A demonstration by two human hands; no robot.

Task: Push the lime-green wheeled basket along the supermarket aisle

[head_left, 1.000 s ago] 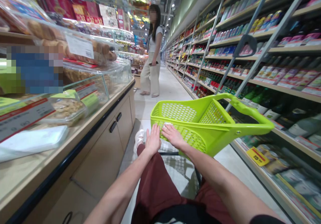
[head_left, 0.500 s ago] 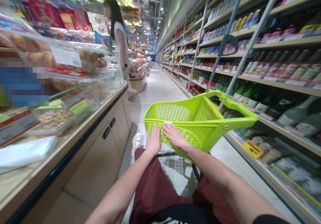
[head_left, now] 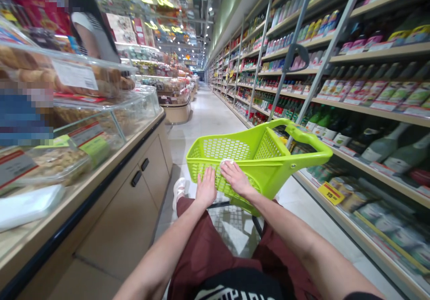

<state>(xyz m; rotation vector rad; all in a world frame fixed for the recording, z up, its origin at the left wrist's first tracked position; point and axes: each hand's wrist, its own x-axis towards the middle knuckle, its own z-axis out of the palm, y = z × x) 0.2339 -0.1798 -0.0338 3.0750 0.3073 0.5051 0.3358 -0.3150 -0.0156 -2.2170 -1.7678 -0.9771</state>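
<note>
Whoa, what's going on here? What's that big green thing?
A person is standing in a supermarket aisle with a lime-green plastic mesh shopping basket in front of them. Their left hand and right hand lie open on its near side. Wooden shelves of bottles run along the right, and a glass-fronted bakery counter runs along the left. Another person is beside that counter, blurred at the picture's edge.
</note>
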